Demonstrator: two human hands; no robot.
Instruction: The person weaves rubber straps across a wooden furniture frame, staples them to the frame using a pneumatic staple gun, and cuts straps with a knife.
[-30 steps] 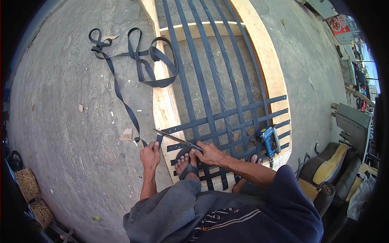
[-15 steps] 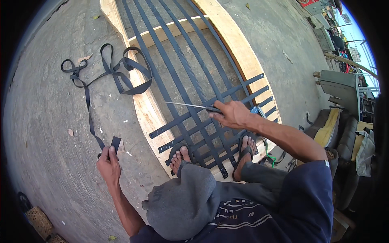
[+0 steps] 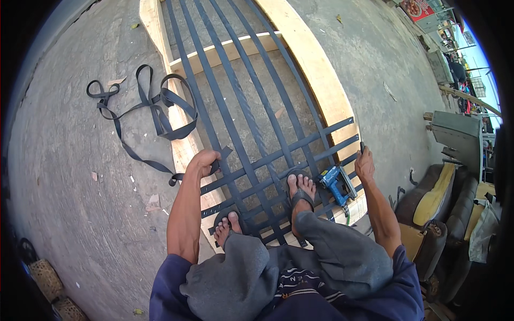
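My left hand (image 3: pixel 205 162) is closed on the free end of a black webbing strap (image 3: pixel 176 134), over the left rail of a pale wooden frame (image 3: pixel 300 40). The strap's slack lies in loops across that rail and onto the concrete. At the frame's right edge my right hand (image 3: pixel 365 166) is closed round the dark handle of a thin-bladed tool (image 3: pixel 362 146); its blade cannot be made out now. Beside this hand a blue staple gun (image 3: pixel 336 184) rests on the woven straps. Black lengthwise straps (image 3: pixel 235 85) and crosswise straps (image 3: pixel 278 155) span the frame, stapled at their ends.
My sandalled feet (image 3: pixel 301 187) stand on the webbing at the near end. Worn upholstered seat parts (image 3: pixel 431 198) and a grey metal cabinet (image 3: pixel 455 131) are on the right. Scraps (image 3: pixel 153 202) lie on the concrete to the left, and a woven item (image 3: pixel 47 281) at lower left.
My left hand has carried the strap end rightward and up to the frame's left rail. My right hand has moved with the thin-bladed tool from mid-webbing to the right edge, uncovering the staple gun.
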